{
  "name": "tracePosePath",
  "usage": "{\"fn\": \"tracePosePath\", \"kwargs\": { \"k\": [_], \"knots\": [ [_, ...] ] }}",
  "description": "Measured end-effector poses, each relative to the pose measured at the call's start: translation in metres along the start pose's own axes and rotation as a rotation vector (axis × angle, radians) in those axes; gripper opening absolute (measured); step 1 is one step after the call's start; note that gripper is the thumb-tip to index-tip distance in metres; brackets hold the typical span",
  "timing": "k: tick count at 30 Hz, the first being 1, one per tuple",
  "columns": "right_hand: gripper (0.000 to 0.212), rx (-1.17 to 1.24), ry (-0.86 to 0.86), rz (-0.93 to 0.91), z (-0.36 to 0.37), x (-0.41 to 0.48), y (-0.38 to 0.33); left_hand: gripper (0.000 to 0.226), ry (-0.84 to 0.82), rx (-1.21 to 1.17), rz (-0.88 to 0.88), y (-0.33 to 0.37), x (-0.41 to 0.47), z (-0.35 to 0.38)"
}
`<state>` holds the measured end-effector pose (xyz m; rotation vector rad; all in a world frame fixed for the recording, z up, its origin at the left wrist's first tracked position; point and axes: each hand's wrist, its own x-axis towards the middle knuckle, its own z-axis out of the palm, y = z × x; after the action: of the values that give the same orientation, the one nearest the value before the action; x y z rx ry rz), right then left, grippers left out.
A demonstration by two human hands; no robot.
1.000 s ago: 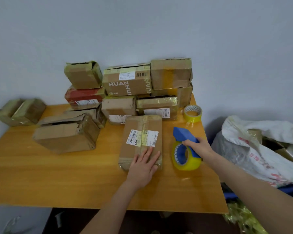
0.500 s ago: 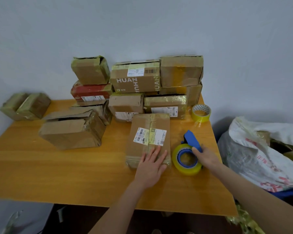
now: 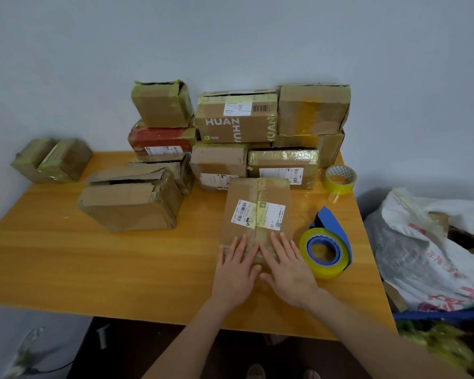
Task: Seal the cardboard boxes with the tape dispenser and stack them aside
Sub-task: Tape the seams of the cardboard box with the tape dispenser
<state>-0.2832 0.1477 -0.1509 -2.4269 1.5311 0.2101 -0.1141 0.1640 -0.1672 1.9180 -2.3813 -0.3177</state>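
Head view: the tape dispenser [image 3: 337, 236] has been laid down (sealing likely done), and the box [image 3: 257, 192] is pressed by the flat, empty left hand [image 3: 237, 266] and right hand [image 3: 288, 266].

Plain pale grey wall [image 3: 230, 36] behind an orange-toned wooden table [image 3: 66, 263]; dark floor [image 3: 137, 351] beneath.

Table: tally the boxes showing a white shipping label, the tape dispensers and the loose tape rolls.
Labelled boxes: 5
Tape dispenser: 1
Loose tape roll: 1
Total: 7
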Motion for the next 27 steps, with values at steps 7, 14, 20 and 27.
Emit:
{"fn": "tracePosePath", "kwargs": {
  "k": [7, 14, 20, 27],
  "knots": [
    [0.055, 0.421, 0.235, 0.376, -0.020, -0.006, 0.006, 0.038, 0.385, -0.593, -0.533, -0.029, -0.009, -0.024],
    [0.051, 0.586, 0.216, 0.400, -0.020, 0.001, 0.014, 0.029, 0.117, -0.813, -0.569, -0.043, -0.008, -0.018],
    [0.066, 0.683, 0.216, 0.419, -0.005, -0.006, 0.031, 0.016, 0.093, -0.868, -0.592, -0.046, -0.001, -0.018],
    [0.073, 0.438, 0.177, 0.458, -0.004, 0.001, 0.029, 0.033, 0.115, -0.732, -0.642, -0.042, 0.008, -0.015]
  ]
}}
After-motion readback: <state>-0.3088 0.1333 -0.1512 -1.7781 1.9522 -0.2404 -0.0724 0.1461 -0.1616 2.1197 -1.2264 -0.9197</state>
